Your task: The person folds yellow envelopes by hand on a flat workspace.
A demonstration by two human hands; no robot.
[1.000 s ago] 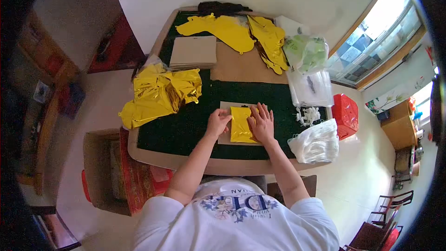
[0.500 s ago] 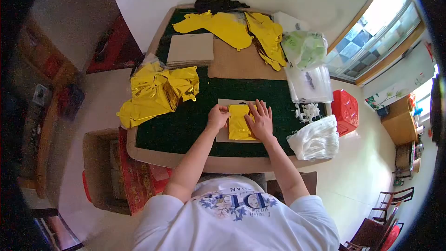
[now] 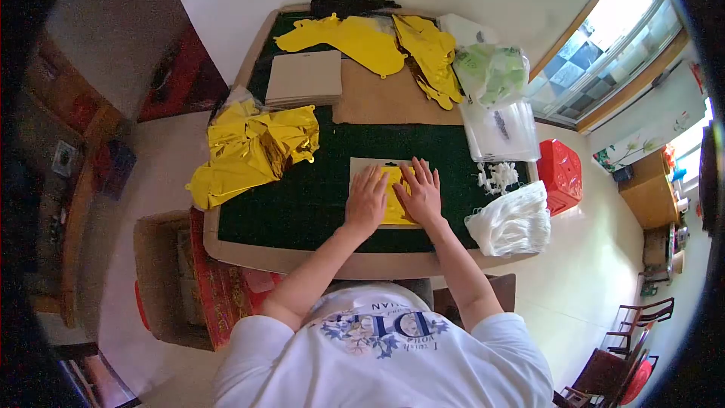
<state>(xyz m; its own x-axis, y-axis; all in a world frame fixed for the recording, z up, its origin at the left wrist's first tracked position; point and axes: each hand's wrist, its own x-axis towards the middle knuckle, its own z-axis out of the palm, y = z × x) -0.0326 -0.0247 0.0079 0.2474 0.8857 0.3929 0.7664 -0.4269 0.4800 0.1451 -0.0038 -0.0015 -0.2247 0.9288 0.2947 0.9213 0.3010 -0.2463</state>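
A folded gold foil balloon (image 3: 395, 200) lies on a beige card (image 3: 359, 167) near the front of the dark green tabletop. My left hand (image 3: 368, 198) rests flat over the foil's left side, fingers stretched away from me. On its right side lies my right hand (image 3: 420, 190), with the fingers spread and the thumb on the foil. Both palms hide part of the foil and the card. A slot shows at the card's top edge.
Loose gold foil balloons lie at the left (image 3: 253, 147) and at the back (image 3: 347, 39). A stack of beige cards (image 3: 304, 75) stands back left. On the right are clear plastic bags (image 3: 502, 132), small white pieces (image 3: 498, 177) and a white bundle of strands (image 3: 510, 219). A red stool (image 3: 560, 176) stands beyond.
My left hand has gone from gripping the foil's left edge to lying flat on top of it. The right hand stays nearly in place on the foil.
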